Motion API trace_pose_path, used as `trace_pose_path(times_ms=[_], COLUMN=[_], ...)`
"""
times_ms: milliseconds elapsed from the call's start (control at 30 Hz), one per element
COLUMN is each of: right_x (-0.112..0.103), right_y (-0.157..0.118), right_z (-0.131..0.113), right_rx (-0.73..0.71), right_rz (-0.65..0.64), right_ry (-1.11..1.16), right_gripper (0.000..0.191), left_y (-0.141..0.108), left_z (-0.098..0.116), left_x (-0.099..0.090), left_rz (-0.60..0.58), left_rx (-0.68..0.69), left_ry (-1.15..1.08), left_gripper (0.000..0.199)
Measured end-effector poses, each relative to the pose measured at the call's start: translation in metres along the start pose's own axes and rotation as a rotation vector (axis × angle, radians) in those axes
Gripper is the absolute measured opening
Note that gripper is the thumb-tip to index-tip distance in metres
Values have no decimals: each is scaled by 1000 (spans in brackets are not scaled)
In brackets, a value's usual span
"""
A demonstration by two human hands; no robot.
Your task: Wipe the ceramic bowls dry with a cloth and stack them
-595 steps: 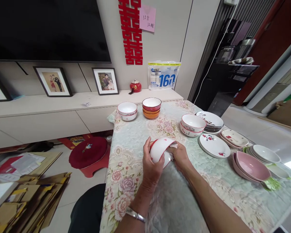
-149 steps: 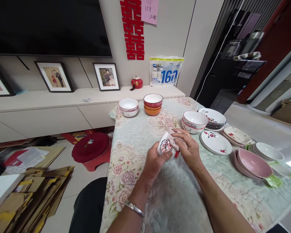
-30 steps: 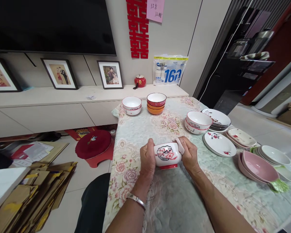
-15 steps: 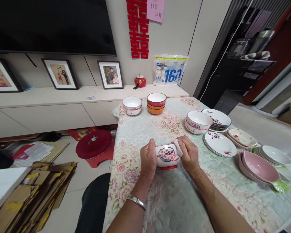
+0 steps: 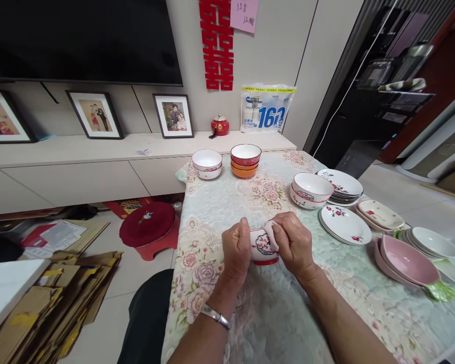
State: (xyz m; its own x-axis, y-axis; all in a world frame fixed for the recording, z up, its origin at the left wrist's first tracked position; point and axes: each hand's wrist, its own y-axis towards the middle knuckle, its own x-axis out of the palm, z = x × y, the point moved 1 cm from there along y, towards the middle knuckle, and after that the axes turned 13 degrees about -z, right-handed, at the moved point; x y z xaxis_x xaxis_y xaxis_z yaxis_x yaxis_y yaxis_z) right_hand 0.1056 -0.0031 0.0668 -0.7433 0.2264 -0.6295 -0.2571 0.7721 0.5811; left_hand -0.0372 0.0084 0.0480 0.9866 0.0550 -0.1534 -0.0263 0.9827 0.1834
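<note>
Between my hands, above the near part of the table, is a white bowl [image 5: 262, 246] with a red foot and a red and black pattern. My left hand [image 5: 236, 248] is closed round its left side, thumb up at the rim. A pale cloth [image 5: 272, 235] is pinched in my right hand [image 5: 293, 242] and lies over the rim on the bowl's right side. The fingers of my right hand partly cover the bowl. The bowl's inside is hidden from this view.
Stacked white bowls [image 5: 207, 165] and red and orange bowls [image 5: 245, 161] stand at the table's back. To the right are more patterned bowls [image 5: 311, 191], white plates [image 5: 345, 224], pink bowls [image 5: 408, 260] and pale bowls [image 5: 434, 242]. A red stool [image 5: 147, 225] is left of the floral tablecloth [image 5: 208, 202].
My right hand and the cloth have moved a little left along the rim, covering more of the bowl. My left hand has shifted slightly right, and the bowl looks turned.
</note>
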Motion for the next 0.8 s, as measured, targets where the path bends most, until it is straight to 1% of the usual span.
trace_pose_path(times_ms=[133,233,300,400,467,533,600,667,800], right_x=[-2,-3,-1,4,7,7,6,5,3], right_y=[-1,1,3,4,3,2,2,1,0], right_z=[-4,-1,7,21,27,25,16,3,-16], right_rx=[-31,-1,90,280,346,302,188,88,-9], right_rz=[-43,-27,-3,12,30,64,81,59,-9], right_ry=[-44,24,106,247,297,235,113,7,-152], right_gripper=[12,15,21,31,34,33,28,21,17], left_y=[0,1,2,3,3,3,2,1,-1], left_z=[0,-1,-3,-6,-7,-7,-6,-5,-1], left_x=[1,1,1,0,0,1,1,2,3], left_rz=[17,12,17,34,38,46,50,40,49], left_rx=[43,35,11,-13,-12,-7,-3,2,23], left_ry=[-48,-80,-105,-145,-139,-133,-122,-105,-132], left_gripper=[44,44,45,47,48,48,47,46,43])
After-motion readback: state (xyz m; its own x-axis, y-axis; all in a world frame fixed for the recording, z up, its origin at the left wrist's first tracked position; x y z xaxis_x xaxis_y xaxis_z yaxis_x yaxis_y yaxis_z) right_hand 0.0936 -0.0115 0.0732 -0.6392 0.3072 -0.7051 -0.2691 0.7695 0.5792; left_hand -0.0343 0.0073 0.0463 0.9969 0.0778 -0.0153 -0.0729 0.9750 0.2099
